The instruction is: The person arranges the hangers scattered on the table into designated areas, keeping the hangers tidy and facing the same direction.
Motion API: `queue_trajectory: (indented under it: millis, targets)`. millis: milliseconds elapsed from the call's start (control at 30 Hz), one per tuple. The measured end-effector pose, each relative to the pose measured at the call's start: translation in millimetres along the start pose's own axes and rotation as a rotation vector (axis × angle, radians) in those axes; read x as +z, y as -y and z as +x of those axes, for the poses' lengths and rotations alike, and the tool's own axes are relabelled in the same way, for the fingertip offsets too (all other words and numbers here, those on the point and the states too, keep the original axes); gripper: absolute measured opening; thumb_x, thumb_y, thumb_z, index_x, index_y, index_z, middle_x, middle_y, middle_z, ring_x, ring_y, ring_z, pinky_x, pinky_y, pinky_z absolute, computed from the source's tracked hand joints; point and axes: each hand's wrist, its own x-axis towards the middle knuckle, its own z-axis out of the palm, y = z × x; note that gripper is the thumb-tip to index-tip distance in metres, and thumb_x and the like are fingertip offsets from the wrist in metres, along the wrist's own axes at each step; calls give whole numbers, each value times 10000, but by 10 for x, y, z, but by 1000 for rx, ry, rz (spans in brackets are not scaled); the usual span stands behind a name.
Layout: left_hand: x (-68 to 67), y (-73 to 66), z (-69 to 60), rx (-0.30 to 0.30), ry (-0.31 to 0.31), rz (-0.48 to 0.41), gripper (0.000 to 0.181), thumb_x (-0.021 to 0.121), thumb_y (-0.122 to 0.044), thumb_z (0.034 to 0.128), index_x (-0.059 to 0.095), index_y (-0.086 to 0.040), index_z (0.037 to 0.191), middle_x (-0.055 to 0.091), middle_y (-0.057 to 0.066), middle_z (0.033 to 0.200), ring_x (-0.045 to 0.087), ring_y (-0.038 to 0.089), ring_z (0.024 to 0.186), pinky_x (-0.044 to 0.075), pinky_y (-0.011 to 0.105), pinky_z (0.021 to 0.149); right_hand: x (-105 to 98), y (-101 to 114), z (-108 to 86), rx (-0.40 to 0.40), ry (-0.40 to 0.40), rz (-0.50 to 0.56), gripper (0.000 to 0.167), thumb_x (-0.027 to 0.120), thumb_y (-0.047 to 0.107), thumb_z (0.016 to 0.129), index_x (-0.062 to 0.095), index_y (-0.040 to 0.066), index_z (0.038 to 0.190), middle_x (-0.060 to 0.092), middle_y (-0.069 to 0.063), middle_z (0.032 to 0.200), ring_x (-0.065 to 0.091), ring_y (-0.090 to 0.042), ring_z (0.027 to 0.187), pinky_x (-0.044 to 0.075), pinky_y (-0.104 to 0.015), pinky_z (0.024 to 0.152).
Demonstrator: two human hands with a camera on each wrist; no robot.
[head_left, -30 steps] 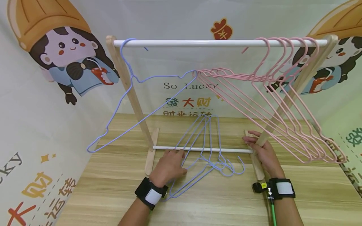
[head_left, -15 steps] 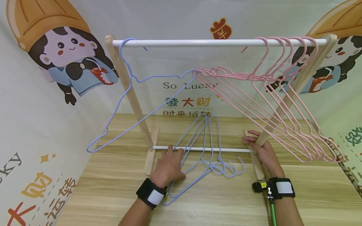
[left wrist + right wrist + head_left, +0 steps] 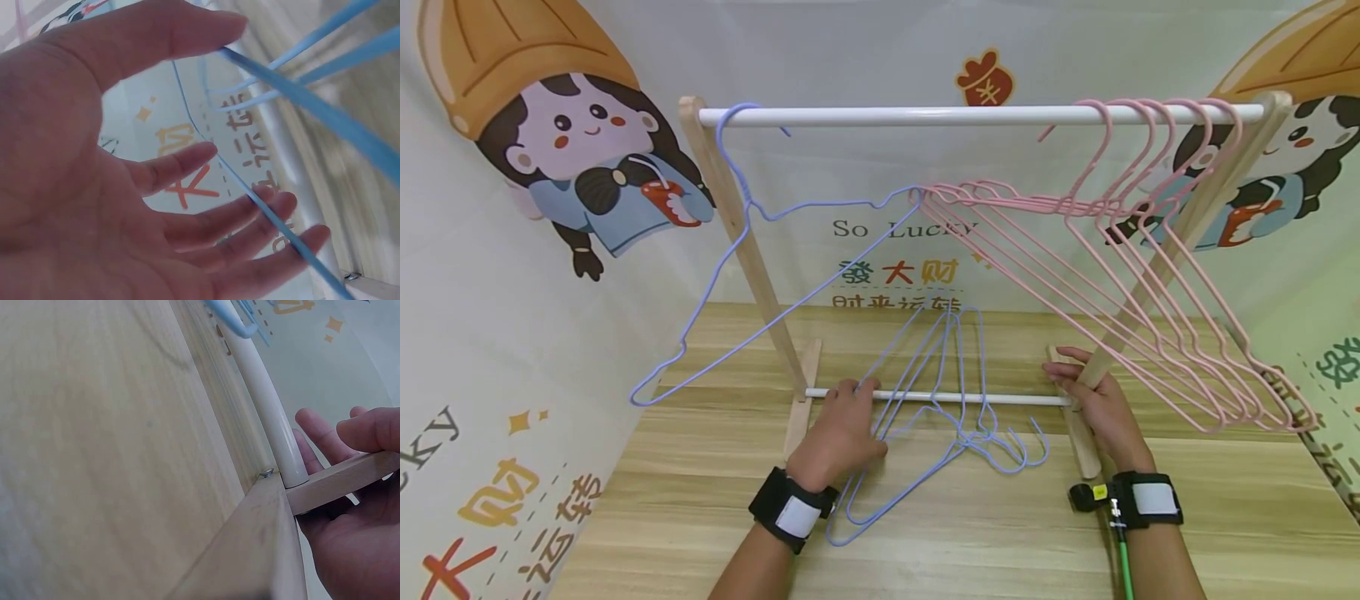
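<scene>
My left hand [image 3: 837, 435] is at the left of a loose bunch of blue hangers [image 3: 917, 492], low in the rack by its bottom bar. In the left wrist view its fingers are spread and loosely bent, a blue wire [image 3: 269, 214] lying across the fingertips and another [image 3: 325, 112] at the thumb. The right hand [image 3: 1105, 412] holds the foot of the rack's right wooden post [image 3: 1108, 342]; in the right wrist view thumb and fingers lie on either side of the post [image 3: 344, 481].
On the white top bar [image 3: 910, 116] one blue hanger [image 3: 805, 302] hangs at the left and several pink hangers [image 3: 1150, 308] at the right. The rack's white bottom bar [image 3: 1030, 399] runs between its wooden feet. A printed cloth [image 3: 865, 50] stands behind.
My left hand has moved slightly left. Beneath it the blue hangers have shifted and spread a little, their lower corners coming nearer to me. The right hand has stayed where it was.
</scene>
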Motion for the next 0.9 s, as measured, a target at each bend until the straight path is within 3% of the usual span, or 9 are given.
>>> queue_trajectory:
  millis: [100,300,533,733,900]
  targets:
    - [-129,37,19,22,22,-80,816,895,-123,856,504,-19,1564,490,307,1566,506,505,1416,523,606,1048,-1,-9,4,-5,7,2,445,509,-33,1131,458,-92,1568,768,-8,1293,717,-60,1185,516,-186,1012]
    - [-429,209,-2,128,56,-303,795,894,-211,895,522,-89,1588,579,204,1557,553,424,1426,493,598,1105,0,-14,-2,-12,15,-7,439,507,-16,1138,471,-74,1571,767,-36,1305,716,-68,1188,509,-186,1014]
    - [-697,420,-86,200,56,-472,707,854,-231,968,521,-96,1577,566,177,1580,521,479,1449,422,648,1174,-7,-1,-8,0,11,4,429,513,-20,1134,481,-69,1559,775,47,1261,720,-59,1175,498,-173,1010]
    - [-863,523,-186,241,32,-497,565,735,-236,1070,541,-83,1578,591,155,1572,561,420,1441,456,589,1170,-2,-14,-7,-12,9,31,420,516,-31,1130,498,-67,1548,777,47,1248,727,-62,1168,503,-174,1011]
    - [-1015,492,-328,246,14,-423,473,629,-280,1139,569,-90,1568,614,155,1554,603,388,1406,479,594,1141,6,-30,-5,-20,8,16,415,515,-28,1132,507,-56,1546,776,33,1269,725,-65,1171,504,-183,1012]
